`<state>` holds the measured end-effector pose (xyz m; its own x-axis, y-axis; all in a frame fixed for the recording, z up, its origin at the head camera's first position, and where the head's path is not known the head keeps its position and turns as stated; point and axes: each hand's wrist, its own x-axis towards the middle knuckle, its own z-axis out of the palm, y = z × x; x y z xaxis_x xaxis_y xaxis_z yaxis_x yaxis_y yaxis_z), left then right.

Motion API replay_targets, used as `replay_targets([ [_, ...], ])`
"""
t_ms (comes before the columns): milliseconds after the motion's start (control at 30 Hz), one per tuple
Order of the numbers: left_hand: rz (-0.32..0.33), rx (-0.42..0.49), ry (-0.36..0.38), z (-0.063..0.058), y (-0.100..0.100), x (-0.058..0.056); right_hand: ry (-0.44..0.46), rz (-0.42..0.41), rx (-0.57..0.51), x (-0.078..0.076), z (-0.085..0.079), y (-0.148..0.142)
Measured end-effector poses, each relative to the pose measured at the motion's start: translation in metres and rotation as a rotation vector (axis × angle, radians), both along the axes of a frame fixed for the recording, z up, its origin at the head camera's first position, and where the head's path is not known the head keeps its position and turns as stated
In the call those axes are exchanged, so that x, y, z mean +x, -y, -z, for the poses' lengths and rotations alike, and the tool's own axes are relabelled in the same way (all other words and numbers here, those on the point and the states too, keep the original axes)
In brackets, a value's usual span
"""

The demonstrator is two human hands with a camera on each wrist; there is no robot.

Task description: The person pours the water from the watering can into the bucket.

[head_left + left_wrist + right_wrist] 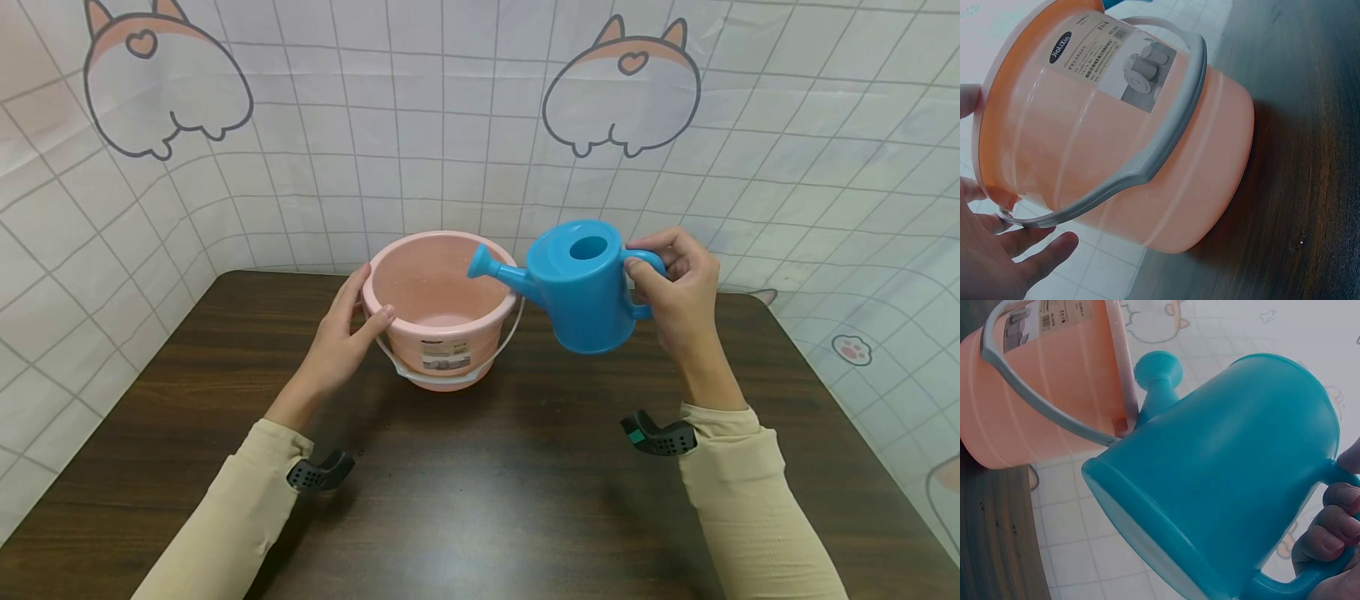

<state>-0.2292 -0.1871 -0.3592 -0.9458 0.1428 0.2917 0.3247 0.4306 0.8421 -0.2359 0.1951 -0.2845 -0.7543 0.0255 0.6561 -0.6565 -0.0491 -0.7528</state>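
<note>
A pink bucket (442, 342) stands upright on the table, its pale handle hanging down in front. My left hand (337, 346) rests against the left side of its rim, thumb at the front and fingers spread along the outside; the left wrist view shows the bucket's label (1110, 59). By its handle, my right hand (682, 292) grips a blue watering can (581, 292), held above the table to the bucket's right. The can's spout head (483, 262) is over the bucket's right part. In the right wrist view the can's body (1222, 462) hides part of the spout.
The dark wooden table (465, 500) extends in front of the bucket and under both forearms. Behind it hangs a white grid-patterned cloth (450, 108) with cartoon animal prints, close to the bucket's back. Black bands with cameras (660, 435) sit on both wrists.
</note>
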Motion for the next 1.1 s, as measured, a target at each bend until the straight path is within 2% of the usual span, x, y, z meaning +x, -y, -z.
replay_targets([
  [1100,-0.007,0.005,0.009,0.0002,0.0004,-0.0005,0.004,0.004,-0.004,0.0004,-0.0011,0.0009],
])
